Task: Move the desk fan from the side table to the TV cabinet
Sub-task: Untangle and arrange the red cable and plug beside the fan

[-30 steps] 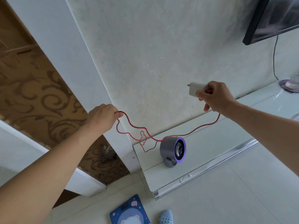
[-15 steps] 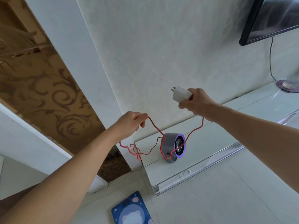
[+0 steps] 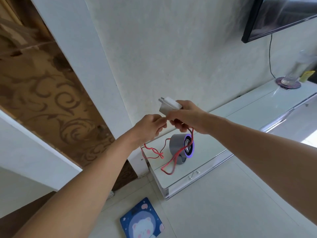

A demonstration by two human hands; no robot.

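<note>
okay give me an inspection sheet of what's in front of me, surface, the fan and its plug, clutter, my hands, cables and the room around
Surface: white TV cabinet, glossy top, against the wall.
Job's things: grey desk fan with purple rim stands upright on the cabinet's left end; white plug adapter held up in the air.
Clutter: clear glass on a round coaster at the cabinet's far right, yellow item beside it.
Hands: right hand has a grip on the adapter; left hand pinches the cord, close against the right.
Cables: red cord hangs in loose loops over the cabinet edge, knotted near the corner; dark cable drops from the TV.
Surroundings: wall-mounted TV upper right, bear-print scale on the tiled floor.
</note>
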